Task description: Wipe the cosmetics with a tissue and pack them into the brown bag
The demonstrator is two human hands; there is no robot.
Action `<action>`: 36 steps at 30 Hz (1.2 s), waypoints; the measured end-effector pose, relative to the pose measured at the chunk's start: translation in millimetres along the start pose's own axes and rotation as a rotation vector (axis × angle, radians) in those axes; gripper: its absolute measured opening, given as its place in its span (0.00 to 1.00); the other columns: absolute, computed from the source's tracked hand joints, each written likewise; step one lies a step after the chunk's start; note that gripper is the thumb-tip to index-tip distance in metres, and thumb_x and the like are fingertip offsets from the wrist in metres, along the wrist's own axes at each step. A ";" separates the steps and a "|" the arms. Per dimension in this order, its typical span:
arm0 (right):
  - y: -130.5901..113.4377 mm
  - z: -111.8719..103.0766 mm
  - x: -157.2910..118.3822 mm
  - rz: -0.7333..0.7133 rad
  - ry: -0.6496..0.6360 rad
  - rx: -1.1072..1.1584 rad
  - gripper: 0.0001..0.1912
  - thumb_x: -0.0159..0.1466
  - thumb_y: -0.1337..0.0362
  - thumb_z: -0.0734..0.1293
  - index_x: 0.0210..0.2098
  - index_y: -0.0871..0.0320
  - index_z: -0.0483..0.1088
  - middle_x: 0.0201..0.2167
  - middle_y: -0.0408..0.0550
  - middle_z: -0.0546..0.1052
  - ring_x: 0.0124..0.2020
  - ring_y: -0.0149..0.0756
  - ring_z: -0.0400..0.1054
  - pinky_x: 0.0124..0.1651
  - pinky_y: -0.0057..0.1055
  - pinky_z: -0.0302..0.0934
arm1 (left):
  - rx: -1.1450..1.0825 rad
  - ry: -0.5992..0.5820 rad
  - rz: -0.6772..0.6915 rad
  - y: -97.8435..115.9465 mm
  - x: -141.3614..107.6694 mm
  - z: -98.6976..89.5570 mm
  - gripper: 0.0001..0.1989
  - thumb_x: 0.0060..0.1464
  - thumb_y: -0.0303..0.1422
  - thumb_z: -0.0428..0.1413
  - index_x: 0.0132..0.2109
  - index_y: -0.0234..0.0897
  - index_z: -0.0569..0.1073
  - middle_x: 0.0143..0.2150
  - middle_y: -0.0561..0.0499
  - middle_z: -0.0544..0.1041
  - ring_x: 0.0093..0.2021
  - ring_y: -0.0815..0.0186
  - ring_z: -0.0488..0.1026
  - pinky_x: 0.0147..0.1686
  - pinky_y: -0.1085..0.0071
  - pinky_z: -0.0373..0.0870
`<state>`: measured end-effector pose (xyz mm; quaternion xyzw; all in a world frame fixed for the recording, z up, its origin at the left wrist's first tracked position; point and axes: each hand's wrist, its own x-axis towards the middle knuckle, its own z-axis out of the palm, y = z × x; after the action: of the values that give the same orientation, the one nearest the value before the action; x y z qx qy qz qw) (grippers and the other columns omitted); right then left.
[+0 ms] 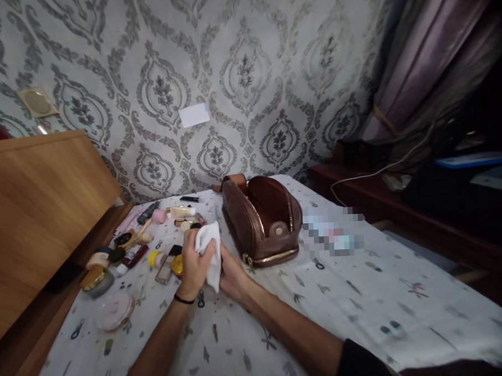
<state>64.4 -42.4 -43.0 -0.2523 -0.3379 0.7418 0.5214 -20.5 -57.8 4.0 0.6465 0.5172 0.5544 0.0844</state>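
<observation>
Left hand (195, 266) and right hand (233, 273), near the centre of the frame, both with fingers curled around a white cloth (213, 259). Just right of centre stands an unzipped brown bag (243, 224); toiletries (134, 255) lie scattered centre-left on a patterned sheet (319, 318).

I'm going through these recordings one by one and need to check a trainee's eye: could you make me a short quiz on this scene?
1. Multiple choice: what is between the left hand and the right hand?
A) a hairbrush
B) a white cloth
C) a phone
2. True or false: the brown bag has its main compartment zipped shut.
3. Fill in: the dark band is worn on the ____ wrist.

Key: 1. B. 2. False; it gapes open. 3. left.
</observation>
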 end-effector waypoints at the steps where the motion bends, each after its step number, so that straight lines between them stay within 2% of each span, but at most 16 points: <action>1: -1.1 -1.8 -2.8 0.000 0.004 0.011 0.26 0.61 0.41 0.64 0.47 0.53 0.70 0.37 0.49 0.81 0.37 0.43 0.76 0.35 0.37 0.71 | -0.001 -0.006 0.004 -0.2 -1.3 -0.1 0.07 0.56 0.35 0.55 0.41 0.39 0.68 0.38 0.51 0.69 0.41 0.62 0.69 0.45 0.66 0.67; 4: -5.8 -1.3 -10.3 -0.015 -0.014 0.020 0.24 0.58 0.44 0.68 0.48 0.50 0.70 0.40 0.45 0.81 0.40 0.42 0.75 0.39 0.35 0.70 | -0.050 -0.007 -0.025 0.2 -4.2 -5.3 0.07 0.59 0.37 0.53 0.40 0.39 0.68 0.37 0.51 0.69 0.40 0.63 0.70 0.45 0.66 0.67; 7: -11.1 3.8 -17.5 -0.023 -0.061 -0.026 0.24 0.57 0.46 0.70 0.49 0.49 0.71 0.44 0.44 0.80 0.42 0.40 0.74 0.41 0.34 0.69 | -0.120 0.013 -0.152 -1.8 -6.9 -12.7 0.09 0.61 0.37 0.51 0.45 0.39 0.70 0.40 0.50 0.74 0.43 0.62 0.71 0.46 0.67 0.68; 10: -13.5 7.0 -22.7 -0.002 -0.082 -0.072 0.26 0.57 0.46 0.70 0.52 0.48 0.69 0.45 0.45 0.79 0.39 0.40 0.74 0.37 0.34 0.69 | -0.172 0.067 -0.274 -8.7 -8.0 -16.3 0.12 0.60 0.37 0.52 0.49 0.40 0.69 0.42 0.50 0.76 0.43 0.63 0.73 0.44 0.69 0.70; 14: -13.6 6.1 -24.3 -0.005 -0.084 -0.099 0.26 0.58 0.45 0.68 0.53 0.47 0.68 0.45 0.45 0.78 0.38 0.39 0.73 0.35 0.33 0.68 | -0.254 0.131 -0.266 -19.3 -5.8 -15.3 0.15 0.59 0.36 0.53 0.54 0.42 0.68 0.53 0.48 0.75 0.50 0.62 0.73 0.50 0.68 0.70; 16: -13.6 5.0 -23.7 -0.004 -0.087 -0.097 0.26 0.59 0.45 0.68 0.53 0.48 0.67 0.46 0.45 0.77 0.40 0.39 0.73 0.35 0.31 0.68 | -0.293 0.106 -0.252 -22.2 -4.8 -14.8 0.15 0.60 0.35 0.52 0.53 0.42 0.70 0.54 0.48 0.75 0.51 0.62 0.74 0.50 0.68 0.70; 20: -11.9 3.5 -21.3 0.015 -0.067 -0.020 0.28 0.57 0.44 0.70 0.52 0.50 0.68 0.44 0.45 0.78 0.36 0.37 0.73 0.29 0.28 0.65 | -0.331 0.020 -0.290 -22.5 -4.7 -16.5 0.12 0.58 0.32 0.50 0.45 0.39 0.76 0.46 0.49 0.80 0.44 0.62 0.76 0.44 0.69 0.72; 25: -12.5 2.0 -17.7 0.052 -0.031 -0.001 0.29 0.62 0.39 0.63 0.49 0.55 0.71 0.38 0.48 0.80 0.35 0.40 0.74 0.33 0.33 0.67 | -0.308 -0.040 -0.274 -13.4 -5.4 -20.0 0.13 0.59 0.31 0.50 0.45 0.38 0.78 0.47 0.48 0.80 0.50 0.60 0.74 0.51 0.67 0.68; 28: -17.6 -0.5 -16.6 0.154 -0.035 0.040 0.31 0.66 0.38 0.57 0.49 0.56 0.72 0.35 0.49 0.80 0.29 0.37 0.72 0.25 0.30 0.62 | -0.286 -0.167 -0.216 -6.5 -5.2 -21.8 0.14 0.61 0.36 0.51 0.50 0.39 0.76 0.51 0.46 0.77 0.54 0.58 0.72 0.55 0.64 0.66; 30: -20.4 -2.7 -16.3 0.198 -0.012 0.088 0.31 0.67 0.39 0.55 0.47 0.58 0.74 0.32 0.49 0.80 0.26 0.35 0.71 0.22 0.28 0.58 | -0.229 -0.231 -0.110 -5.0 -5.1 -22.6 0.18 0.59 0.39 0.55 0.54 0.39 0.73 0.54 0.44 0.74 0.58 0.56 0.69 0.58 0.61 0.64; 33: -20.9 -5.7 -15.8 0.198 0.032 0.122 0.29 0.67 0.40 0.56 0.46 0.58 0.74 0.32 0.49 0.80 0.28 0.36 0.72 0.24 0.28 0.61 | -0.045 -0.246 0.053 -8.3 -5.8 -22.9 0.25 0.53 0.39 0.61 0.57 0.40 0.70 0.59 0.42 0.67 0.62 0.51 0.64 0.61 0.55 0.62; 36: -19.3 -7.7 -15.8 0.114 0.011 0.103 0.25 0.64 0.42 0.63 0.47 0.56 0.73 0.37 0.48 0.80 0.35 0.39 0.74 0.31 0.30 0.65 | 0.153 -0.220 0.147 -13.4 -7.4 -22.0 0.27 0.53 0.38 0.62 0.59 0.41 0.67 0.61 0.41 0.65 0.64 0.50 0.62 0.61 0.54 0.62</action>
<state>86.8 -51.1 -32.9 -0.2481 -0.2815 0.7853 0.4925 -44.8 -67.6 -1.6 0.7442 0.4966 0.4438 0.0502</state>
